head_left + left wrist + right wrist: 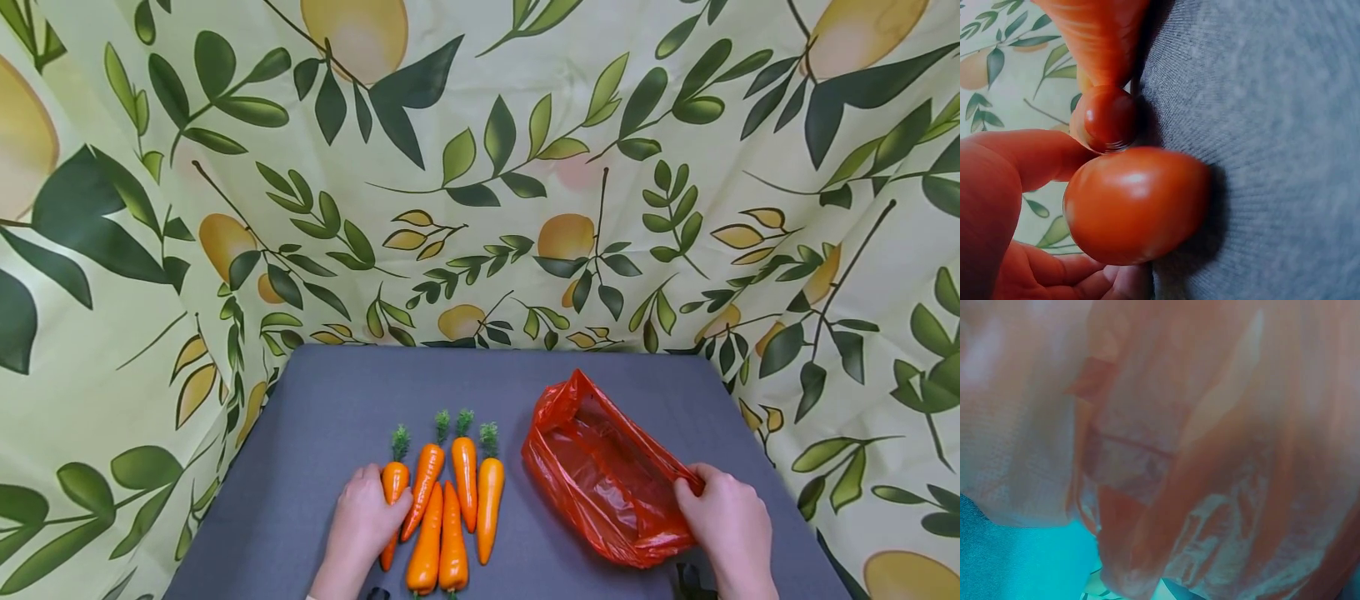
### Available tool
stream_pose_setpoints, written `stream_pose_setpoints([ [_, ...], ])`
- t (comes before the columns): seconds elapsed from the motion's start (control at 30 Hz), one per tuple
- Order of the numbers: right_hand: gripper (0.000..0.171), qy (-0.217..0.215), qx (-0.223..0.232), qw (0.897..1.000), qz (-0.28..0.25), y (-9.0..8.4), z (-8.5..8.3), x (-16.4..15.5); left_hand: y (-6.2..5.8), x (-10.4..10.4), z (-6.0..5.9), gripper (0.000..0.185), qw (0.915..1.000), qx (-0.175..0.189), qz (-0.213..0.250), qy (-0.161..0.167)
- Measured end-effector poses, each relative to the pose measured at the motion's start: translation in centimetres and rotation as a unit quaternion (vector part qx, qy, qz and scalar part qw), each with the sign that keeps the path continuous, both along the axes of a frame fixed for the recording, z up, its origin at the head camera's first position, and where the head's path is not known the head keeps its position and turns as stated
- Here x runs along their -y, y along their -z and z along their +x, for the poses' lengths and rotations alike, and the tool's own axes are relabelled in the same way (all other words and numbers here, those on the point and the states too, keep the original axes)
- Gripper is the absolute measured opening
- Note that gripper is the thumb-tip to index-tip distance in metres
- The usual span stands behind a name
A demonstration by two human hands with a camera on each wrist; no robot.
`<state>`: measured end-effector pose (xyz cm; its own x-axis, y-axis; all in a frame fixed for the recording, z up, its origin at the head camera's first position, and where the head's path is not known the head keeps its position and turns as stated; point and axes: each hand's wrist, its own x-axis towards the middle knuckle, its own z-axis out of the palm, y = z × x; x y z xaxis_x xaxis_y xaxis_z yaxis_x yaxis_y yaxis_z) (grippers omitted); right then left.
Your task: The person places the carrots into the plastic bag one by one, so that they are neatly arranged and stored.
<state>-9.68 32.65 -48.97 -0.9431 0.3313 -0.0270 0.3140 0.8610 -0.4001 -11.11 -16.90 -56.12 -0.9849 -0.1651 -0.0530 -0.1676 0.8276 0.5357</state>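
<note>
My left hand point(367, 512) is at the leftmost orange carrot point(395, 477), its thumb across one side and its fingers on the other. In the left wrist view that carrot point(1138, 206) lies on the cloth between thumb and fingers, seen end-on. Several more carrots with green tops, such as the long one at the right of the group point(490, 504), lie close beside it. My right hand point(727, 517) grips the right rim of a red plastic bag point(592, 475), whose mouth gapes upward. Blurred bag film point(1229, 456) fills most of the right wrist view.
A grey cloth-covered table point(337, 392) lies under everything. A leaf-and-fruit patterned curtain point(480, 208) encloses its back and sides. Two carrots point(426, 554) point their tops toward the near edge.
</note>
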Motion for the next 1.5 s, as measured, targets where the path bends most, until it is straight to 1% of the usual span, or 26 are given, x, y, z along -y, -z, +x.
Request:
stream_pose_setpoints([
  [0.07,0.035,0.000,-0.001,1.000,-0.002,0.0,0.0,0.0,0.1,0.0,0.0,0.054,1.0000,-0.003,-0.002,0.001],
  [0.13,0.035,0.000,0.000,1.000,-0.004,0.0,0.0,0.0,0.0,-0.1,0.0,0.053,1.0000,0.001,-0.004,0.000],
  [0.3,0.035,0.000,0.002,1.000,-0.004,0.0,0.0,0.0,0.1,0.0,-0.2,0.053,0.9995,0.032,-0.001,-0.008],
  [0.37,0.035,0.000,0.002,1.000,-0.002,0.1,0.0,-0.1,0.2,0.1,-0.2,0.053,0.9993,0.036,0.003,-0.010],
  [0.73,0.035,-0.001,-0.003,1.000,0.003,0.3,0.1,-0.1,0.0,0.4,0.0,0.053,0.9992,0.033,0.017,-0.015],
  [1.0,0.036,-0.004,-0.002,1.000,0.001,0.4,0.0,-0.2,-0.2,0.9,0.0,0.060,0.9992,0.026,0.017,-0.026],
  [1.13,0.036,-0.003,0.000,1.000,0.001,0.3,0.0,-0.2,-0.7,1.3,0.0,0.061,0.9990,0.019,0.017,-0.037],
  [1.3,0.037,-0.002,0.008,1.000,-0.005,0.2,0.0,-0.1,-1.7,1.9,-0.1,0.059,0.9987,0.009,0.019,-0.046],
  [1.5,0.037,-0.002,0.007,1.000,-0.012,0.3,0.0,-0.2,-3.0,2.5,-0.2,0.059,0.9982,-0.019,0.011,-0.055],
])
